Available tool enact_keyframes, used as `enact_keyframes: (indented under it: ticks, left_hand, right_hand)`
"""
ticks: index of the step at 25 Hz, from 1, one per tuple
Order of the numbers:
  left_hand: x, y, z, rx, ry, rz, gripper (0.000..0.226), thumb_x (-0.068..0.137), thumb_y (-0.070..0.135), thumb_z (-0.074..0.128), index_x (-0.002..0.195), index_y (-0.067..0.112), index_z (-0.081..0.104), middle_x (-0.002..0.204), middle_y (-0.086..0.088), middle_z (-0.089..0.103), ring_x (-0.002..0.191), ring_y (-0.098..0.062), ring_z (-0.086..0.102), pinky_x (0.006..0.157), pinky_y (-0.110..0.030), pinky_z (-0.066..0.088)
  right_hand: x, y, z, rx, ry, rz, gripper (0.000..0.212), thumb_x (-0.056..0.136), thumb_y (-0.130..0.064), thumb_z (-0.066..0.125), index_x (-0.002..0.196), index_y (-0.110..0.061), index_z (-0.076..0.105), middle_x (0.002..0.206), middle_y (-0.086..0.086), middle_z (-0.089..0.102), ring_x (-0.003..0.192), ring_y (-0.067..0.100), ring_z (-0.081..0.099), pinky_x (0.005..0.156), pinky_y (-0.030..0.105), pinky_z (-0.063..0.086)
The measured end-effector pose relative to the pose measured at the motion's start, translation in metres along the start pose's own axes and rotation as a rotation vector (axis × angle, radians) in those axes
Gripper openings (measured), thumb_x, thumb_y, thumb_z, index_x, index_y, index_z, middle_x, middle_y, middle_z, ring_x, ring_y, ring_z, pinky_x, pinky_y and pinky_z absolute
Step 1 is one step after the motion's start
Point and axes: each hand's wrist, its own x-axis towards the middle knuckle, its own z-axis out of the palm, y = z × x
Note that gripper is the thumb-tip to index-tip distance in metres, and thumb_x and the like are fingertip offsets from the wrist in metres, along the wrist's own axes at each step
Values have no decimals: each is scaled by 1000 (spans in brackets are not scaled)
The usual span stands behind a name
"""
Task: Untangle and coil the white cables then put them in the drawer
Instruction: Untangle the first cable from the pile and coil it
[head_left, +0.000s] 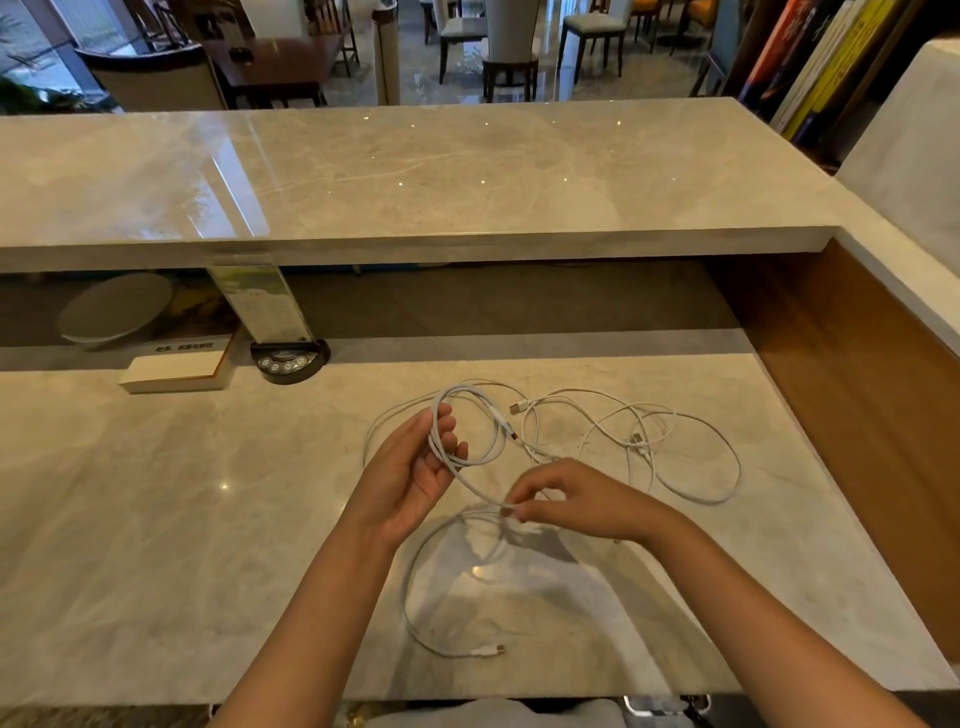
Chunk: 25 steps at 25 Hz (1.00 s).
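Observation:
My left hand (415, 475) holds a partly wound coil of white cable (480, 423), its loops running over the fingers above the marble desk (156, 519). From the coil the same cable leads to my right hand (566, 501), which pinches it between thumb and fingertips. Its loose tail curves down over the desk to a plug (488, 650) near the front edge. A second tangle of white cable (639, 441) lies on the desk behind my right hand, with several plugs showing. No drawer is in view.
A raised marble counter (415, 171) runs across the back. Under it stand a round black button device (288, 361), a clear sign holder (260, 301), a white box (174, 371) and a grey bowl (114, 309). A wooden side wall (857, 395) bounds the right.

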Motion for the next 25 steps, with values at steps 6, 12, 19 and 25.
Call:
enact_keyframes:
  ticks: [6, 12, 19, 25]
  left_hand:
    - [-7, 1, -11, 228, -48, -2, 21, 94, 11, 39, 93, 4, 59, 52, 4, 55, 43, -4, 50, 56, -22, 55]
    - [-9, -8, -9, 521, -64, -5, 20, 95, 3, 42, 86, 0, 60, 57, -3, 57, 49, -11, 55, 65, -28, 58]
    - [-9, -24, -3, 539, 19, 29, 19, 94, 6, 45, 86, 2, 63, 64, -5, 61, 54, -12, 59, 68, -27, 59]
    - [-11, -29, 2, 312, -25, 20, 25, 96, 8, 43, 100, 0, 66, 87, -10, 71, 79, -15, 68, 71, -21, 57]
  right_hand:
    - [-18, 1, -65, -351, 22, 203, 8, 85, -19, 66, 82, -23, 72, 78, -6, 69, 68, 6, 60, 64, 19, 48]
    - [1, -34, -63, -397, 460, 330, 23, 80, -27, 70, 64, -13, 62, 63, -4, 56, 58, 11, 49, 56, 27, 39]
    - [11, -76, -17, -317, 452, 179, 32, 93, -15, 40, 96, 1, 68, 80, 2, 69, 70, 19, 58, 61, 31, 45]
    - [6, -61, 41, -560, 797, -81, 18, 86, -21, 55, 94, -14, 69, 76, 1, 63, 59, 19, 60, 48, 33, 52]
